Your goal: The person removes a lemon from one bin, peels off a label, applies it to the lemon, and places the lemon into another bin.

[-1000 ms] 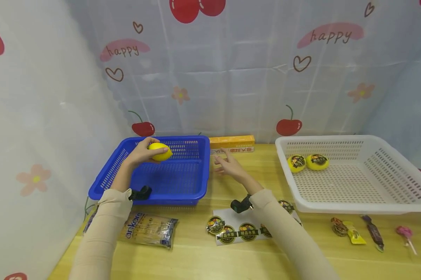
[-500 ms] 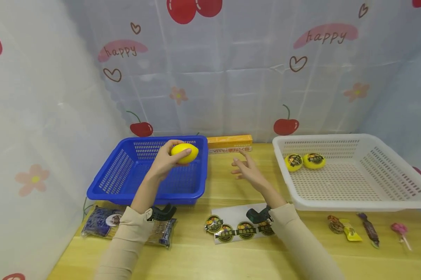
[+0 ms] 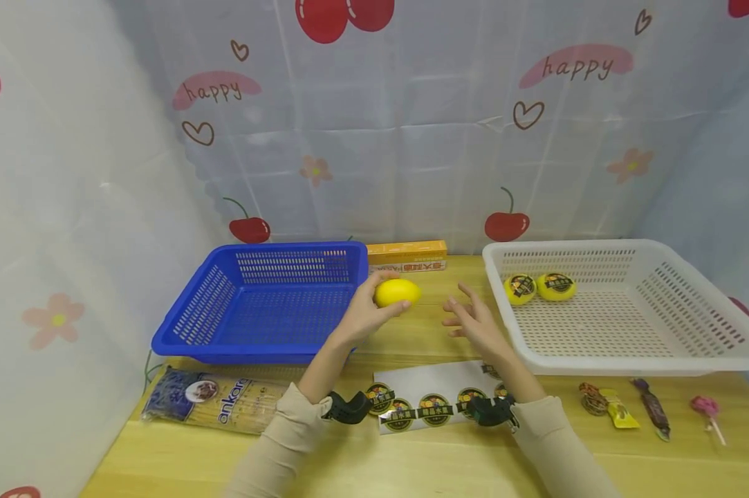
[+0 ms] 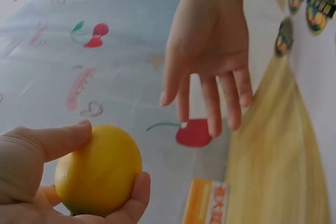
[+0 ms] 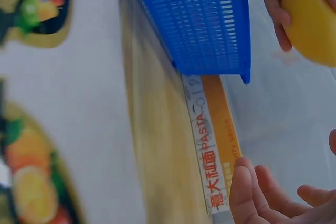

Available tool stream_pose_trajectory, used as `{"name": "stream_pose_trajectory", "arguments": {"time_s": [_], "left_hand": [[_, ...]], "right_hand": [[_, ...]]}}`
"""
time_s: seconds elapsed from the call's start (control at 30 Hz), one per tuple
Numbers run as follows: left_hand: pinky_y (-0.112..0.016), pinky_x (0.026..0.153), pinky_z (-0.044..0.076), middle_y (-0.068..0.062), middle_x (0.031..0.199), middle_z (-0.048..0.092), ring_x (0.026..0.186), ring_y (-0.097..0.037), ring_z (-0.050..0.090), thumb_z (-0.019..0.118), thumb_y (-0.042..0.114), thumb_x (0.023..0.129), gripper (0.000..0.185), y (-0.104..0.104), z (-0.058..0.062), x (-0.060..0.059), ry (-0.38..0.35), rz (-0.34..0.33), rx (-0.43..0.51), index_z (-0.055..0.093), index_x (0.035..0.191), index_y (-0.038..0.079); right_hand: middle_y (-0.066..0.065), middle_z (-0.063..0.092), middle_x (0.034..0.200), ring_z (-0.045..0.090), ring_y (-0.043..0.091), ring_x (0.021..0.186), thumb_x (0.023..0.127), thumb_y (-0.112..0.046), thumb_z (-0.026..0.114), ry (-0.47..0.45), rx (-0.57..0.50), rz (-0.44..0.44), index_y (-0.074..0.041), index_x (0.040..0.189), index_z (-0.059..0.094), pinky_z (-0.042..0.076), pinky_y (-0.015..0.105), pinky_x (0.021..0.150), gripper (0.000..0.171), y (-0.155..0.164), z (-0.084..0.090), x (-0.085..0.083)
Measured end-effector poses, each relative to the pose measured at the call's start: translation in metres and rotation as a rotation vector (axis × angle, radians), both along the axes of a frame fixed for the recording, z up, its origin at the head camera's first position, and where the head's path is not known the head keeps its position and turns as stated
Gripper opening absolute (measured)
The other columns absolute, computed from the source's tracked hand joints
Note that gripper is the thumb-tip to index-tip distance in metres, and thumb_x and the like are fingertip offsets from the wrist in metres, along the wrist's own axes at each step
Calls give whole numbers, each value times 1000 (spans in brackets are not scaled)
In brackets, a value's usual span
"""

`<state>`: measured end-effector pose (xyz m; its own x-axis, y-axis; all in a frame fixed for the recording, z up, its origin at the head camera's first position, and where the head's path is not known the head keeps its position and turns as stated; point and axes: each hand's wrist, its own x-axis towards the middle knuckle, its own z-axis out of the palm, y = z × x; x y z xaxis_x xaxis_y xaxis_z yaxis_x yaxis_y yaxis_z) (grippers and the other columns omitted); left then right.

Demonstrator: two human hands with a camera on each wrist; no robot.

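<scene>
My left hand [image 3: 363, 317] grips a plain yellow lemon [image 3: 397, 292] in the air, just right of the blue basket [image 3: 225, 304] and above the wooden table. In the left wrist view the lemon [image 4: 100, 169] sits between thumb and fingers. My right hand [image 3: 474, 323] hovers open a short way right of the lemon, fingers spread, palm toward it; it shows as the right hand [image 4: 207, 61] in the left wrist view. Two stickered lemons [image 3: 539, 287] lie in the white basket [image 3: 660, 346]. A sticker sheet [image 3: 433, 404] lies below both hands.
An orange pasta box [image 3: 407, 256] lies behind the baskets by the curtain. A spaghetti packet [image 3: 215, 404] rests at the front left. Several wrapped sweets and a lollipop [image 3: 651, 411] lie at the front right. The blue basket holds nothing.
My left hand has carried the lemon rightward out of the blue basket to the middle of the table. The right hand drifted right and nearer, staying open.
</scene>
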<state>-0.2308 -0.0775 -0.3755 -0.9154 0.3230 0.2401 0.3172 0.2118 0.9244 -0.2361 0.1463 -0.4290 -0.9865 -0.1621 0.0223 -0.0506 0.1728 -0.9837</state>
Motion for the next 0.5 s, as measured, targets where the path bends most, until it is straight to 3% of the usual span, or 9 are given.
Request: {"name": "stream_pose_trajectory", "arguments": {"time_s": [0.23, 0.5], "left_hand": [[-30, 75, 51, -19, 125, 53, 97, -28, 58, 72, 13, 81, 56, 39, -29, 2, 26, -10, -117, 48, 130, 2], [-31, 76, 50, -16, 120, 54, 98, -25, 56, 74, 16, 79, 56, 58, -68, -15, -37, 95, -153, 49, 127, 0]], "right_hand": [[33, 47, 129, 59, 39, 102, 102, -35, 37, 15, 60, -38, -5, 150, 8, 53, 41, 81, 64, 12, -8, 13], [32, 49, 128, 58, 41, 105, 102, -36, 33, 22, 96, -74, -4, 149, 11, 52, 44, 83, 61, 17, -15, 16]]}}
